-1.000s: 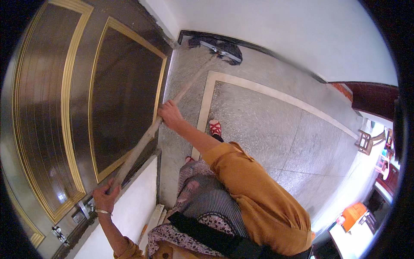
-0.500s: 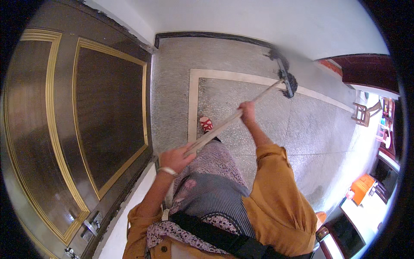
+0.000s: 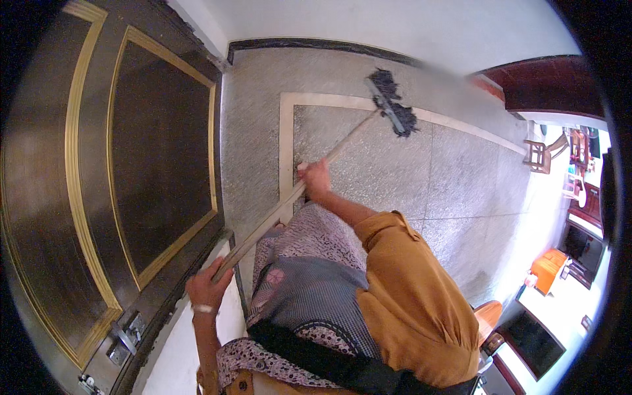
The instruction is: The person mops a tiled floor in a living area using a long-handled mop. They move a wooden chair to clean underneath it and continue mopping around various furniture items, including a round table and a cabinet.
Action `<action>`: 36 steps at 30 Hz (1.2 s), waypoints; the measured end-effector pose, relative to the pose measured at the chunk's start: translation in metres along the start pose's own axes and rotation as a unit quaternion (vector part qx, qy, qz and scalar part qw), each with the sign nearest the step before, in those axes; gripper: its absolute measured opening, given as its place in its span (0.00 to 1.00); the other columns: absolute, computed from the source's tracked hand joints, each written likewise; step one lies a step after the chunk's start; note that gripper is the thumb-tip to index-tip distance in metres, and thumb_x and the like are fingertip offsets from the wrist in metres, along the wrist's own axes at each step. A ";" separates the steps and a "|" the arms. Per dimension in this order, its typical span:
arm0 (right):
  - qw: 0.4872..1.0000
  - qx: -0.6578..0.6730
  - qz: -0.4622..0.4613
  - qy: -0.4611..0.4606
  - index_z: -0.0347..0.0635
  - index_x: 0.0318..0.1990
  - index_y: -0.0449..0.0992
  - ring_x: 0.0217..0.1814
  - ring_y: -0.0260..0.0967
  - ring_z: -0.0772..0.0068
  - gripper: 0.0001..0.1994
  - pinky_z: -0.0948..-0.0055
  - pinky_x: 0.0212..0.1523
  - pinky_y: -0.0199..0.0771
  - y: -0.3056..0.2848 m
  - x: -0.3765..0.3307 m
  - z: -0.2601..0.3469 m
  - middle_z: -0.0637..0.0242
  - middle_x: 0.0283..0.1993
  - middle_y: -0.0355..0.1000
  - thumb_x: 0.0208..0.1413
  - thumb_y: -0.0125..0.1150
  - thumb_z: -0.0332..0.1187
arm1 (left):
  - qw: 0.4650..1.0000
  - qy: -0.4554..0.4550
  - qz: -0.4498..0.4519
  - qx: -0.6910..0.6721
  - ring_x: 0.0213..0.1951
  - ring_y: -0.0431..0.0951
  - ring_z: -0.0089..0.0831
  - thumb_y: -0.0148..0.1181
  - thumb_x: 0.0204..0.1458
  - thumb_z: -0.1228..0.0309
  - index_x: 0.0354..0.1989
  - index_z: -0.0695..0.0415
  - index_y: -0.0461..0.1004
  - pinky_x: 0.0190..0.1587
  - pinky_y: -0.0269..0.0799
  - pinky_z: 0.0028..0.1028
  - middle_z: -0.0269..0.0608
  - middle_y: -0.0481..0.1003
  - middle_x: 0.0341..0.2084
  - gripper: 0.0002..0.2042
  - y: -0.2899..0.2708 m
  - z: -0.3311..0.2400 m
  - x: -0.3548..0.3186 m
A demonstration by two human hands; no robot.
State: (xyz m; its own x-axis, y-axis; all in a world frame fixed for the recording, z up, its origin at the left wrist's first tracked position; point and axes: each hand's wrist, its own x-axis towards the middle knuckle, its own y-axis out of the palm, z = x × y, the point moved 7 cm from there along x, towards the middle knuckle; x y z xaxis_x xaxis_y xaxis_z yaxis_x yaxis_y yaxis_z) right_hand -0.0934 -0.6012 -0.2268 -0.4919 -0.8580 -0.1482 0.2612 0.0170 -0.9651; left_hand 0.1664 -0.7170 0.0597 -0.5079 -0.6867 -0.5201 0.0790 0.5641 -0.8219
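My right hand (image 3: 315, 179) reaches forward, my left hand (image 3: 208, 288) sits lower and leftward; both curl snugly around 1 mop handle (image 3: 261, 230).

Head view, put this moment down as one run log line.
left hand: grips mop handle near top | right hand: grips it lower | mop head: across pale floor strip | brown door: at left

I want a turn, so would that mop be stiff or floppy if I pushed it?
The long pole is probably stiff: it runs nearly straight between the left hand and right hand. The dark strands look ragged and loose, so they'd likely flop and drag.
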 end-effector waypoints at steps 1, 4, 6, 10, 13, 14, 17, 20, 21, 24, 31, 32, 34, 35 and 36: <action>0.999 -0.015 0.026 -0.042 0.47 0.24 0.74 0.37 0.63 0.58 0.05 0.59 0.43 0.57 -0.002 -0.008 0.042 0.59 0.25 0.67 0.40 0.51 0.33 | 0.998 0.024 -0.037 -0.036 0.23 0.74 0.39 0.62 0.36 0.56 0.39 0.50 0.75 0.28 0.67 0.31 0.46 0.75 0.22 0.20 -0.003 0.031 -0.026; 0.980 -0.016 0.090 -0.179 0.47 0.23 0.74 0.35 0.65 0.61 0.05 0.61 0.42 0.60 0.006 -0.042 0.156 0.61 0.25 0.68 0.38 0.52 0.33 | 0.992 -0.116 -0.032 -0.043 0.20 0.75 0.32 0.64 0.36 0.61 0.40 0.55 0.74 0.28 0.69 0.27 0.46 0.74 0.18 0.20 -0.016 0.106 -0.108; 0.966 0.098 0.070 -0.229 0.47 0.23 0.74 0.35 0.66 0.61 0.05 0.63 0.42 0.62 0.008 -0.066 0.223 0.62 0.23 0.68 0.35 0.55 0.34 | 0.989 -0.135 -0.055 -0.031 0.17 0.73 0.28 0.65 0.36 0.64 0.40 0.57 0.74 0.24 0.67 0.26 0.44 0.73 0.15 0.20 -0.022 0.144 -0.162; 0.935 0.151 0.079 -0.311 0.46 0.20 0.73 0.32 0.67 0.61 0.05 0.65 0.40 0.63 -0.001 -0.109 0.332 0.63 0.22 0.68 0.32 0.56 0.33 | 0.960 -0.233 -0.123 -0.100 0.19 0.72 0.24 0.64 0.35 0.71 0.37 0.65 0.74 0.23 0.68 0.22 0.44 0.73 0.16 0.18 -0.020 0.220 -0.271; 0.915 0.157 0.081 -0.363 0.45 0.18 0.72 0.31 0.67 0.62 0.06 0.66 0.38 0.63 0.016 -0.124 0.393 0.63 0.22 0.69 0.30 0.58 0.35 | 0.964 -0.191 -0.177 -0.052 0.19 0.69 0.20 0.60 0.42 0.72 0.34 0.66 0.74 0.22 0.67 0.24 0.37 0.73 0.16 0.11 -0.052 0.212 -0.290; 0.901 0.163 0.093 -0.390 0.45 0.18 0.72 0.30 0.67 0.63 0.06 0.67 0.37 0.63 0.003 -0.124 0.407 0.63 0.21 0.69 0.29 0.58 0.36 | 0.953 -0.212 -0.201 -0.084 0.17 0.68 0.19 0.61 0.42 0.72 0.33 0.66 0.75 0.19 0.65 0.23 0.35 0.72 0.14 0.11 -0.055 0.225 -0.302; 0.874 0.192 0.061 -0.442 0.46 0.17 0.72 0.28 0.67 0.64 0.06 0.67 0.36 0.62 -0.016 -0.130 0.410 0.63 0.20 0.69 0.28 0.59 0.36 | 0.918 -0.330 -0.173 -0.137 0.14 0.63 0.16 0.61 0.41 0.71 0.32 0.65 0.76 0.15 0.59 0.19 0.33 0.70 0.12 0.11 -0.052 0.251 -0.319; 0.881 0.193 0.043 -0.430 0.46 0.17 0.72 0.26 0.67 0.65 0.06 0.67 0.36 0.61 -0.030 -0.119 0.389 0.64 0.19 0.69 0.28 0.58 0.35 | 0.935 -0.302 -0.150 -0.111 0.12 0.60 0.15 0.62 0.40 0.70 0.32 0.65 0.75 0.14 0.56 0.18 0.32 0.68 0.12 0.12 -0.054 0.231 -0.303; 0.887 0.188 0.045 -0.420 0.46 0.16 0.72 0.25 0.67 0.65 0.05 0.67 0.35 0.61 -0.035 -0.113 0.379 0.64 0.19 0.69 0.28 0.58 0.35 | 0.936 -0.300 -0.144 -0.117 0.12 0.60 0.15 0.61 0.40 0.69 0.33 0.65 0.75 0.14 0.55 0.18 0.31 0.68 0.12 0.13 -0.060 0.218 -0.295; 0.892 0.169 0.106 -0.405 0.45 0.16 0.72 0.27 0.67 0.65 0.05 0.67 0.36 0.61 -0.047 -0.095 0.333 0.63 0.19 0.69 0.28 0.59 0.34 | 0.930 -0.298 -0.156 -0.149 0.14 0.61 0.16 0.62 0.39 0.70 0.33 0.66 0.75 0.15 0.56 0.18 0.31 0.67 0.12 0.14 -0.071 0.161 -0.259; 0.952 0.170 0.047 -0.251 0.45 0.19 0.73 0.30 0.67 0.60 0.06 0.63 0.35 0.63 -0.078 -0.025 0.122 0.62 0.23 0.69 0.27 0.61 0.33 | 0.959 -0.195 -0.147 -0.147 0.25 0.73 0.25 0.67 0.33 0.71 0.33 0.69 0.74 0.30 0.69 0.23 0.44 0.75 0.21 0.18 -0.065 0.034 -0.139; 0.954 0.212 0.037 -0.208 0.46 0.20 0.73 0.30 0.67 0.60 0.07 0.62 0.35 0.63 -0.086 -0.016 0.081 0.62 0.23 0.69 0.27 0.61 0.33 | 0.965 -0.160 -0.153 -0.142 0.25 0.74 0.25 0.67 0.33 0.70 0.33 0.68 0.74 0.31 0.69 0.23 0.45 0.75 0.22 0.18 -0.059 0.016 -0.120; 0.962 0.206 -0.031 -0.174 0.45 0.19 0.71 0.29 0.66 0.59 0.08 0.62 0.34 0.63 -0.081 -0.005 0.004 0.62 0.23 0.68 0.25 0.62 0.31 | 0.991 -0.096 -0.093 -0.015 0.25 0.75 0.27 0.67 0.33 0.67 0.33 0.63 0.75 0.32 0.69 0.24 0.46 0.76 0.22 0.17 -0.053 -0.053 -0.066; 0.966 0.211 -0.040 -0.143 0.45 0.18 0.71 0.30 0.66 0.58 0.07 0.61 0.34 0.63 -0.082 -0.001 -0.038 0.62 0.22 0.67 0.25 0.62 0.31 | 0.995 -0.045 -0.094 0.000 0.24 0.75 0.28 0.67 0.33 0.65 0.33 0.62 0.76 0.32 0.70 0.24 0.45 0.76 0.22 0.18 -0.046 -0.095 -0.040; 0.968 0.217 -0.048 -0.112 0.45 0.17 0.70 0.30 0.66 0.58 0.07 0.61 0.34 0.63 -0.082 -0.001 -0.081 0.62 0.21 0.67 0.24 0.61 0.30 | 0.995 0.005 -0.095 0.015 0.24 0.76 0.29 0.67 0.33 0.63 0.33 0.61 0.76 0.32 0.70 0.24 0.45 0.76 0.22 0.19 -0.038 -0.136 -0.018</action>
State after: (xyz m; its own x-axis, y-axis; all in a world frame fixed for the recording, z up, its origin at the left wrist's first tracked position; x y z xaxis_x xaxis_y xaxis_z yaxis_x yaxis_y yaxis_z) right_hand -0.1819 -0.5601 -0.1648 -0.3509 -0.9357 0.0365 0.5720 -0.2450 -0.7828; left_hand 0.0558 -0.6637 0.1312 -0.5240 -0.7749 -0.3534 0.0073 0.4108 -0.9117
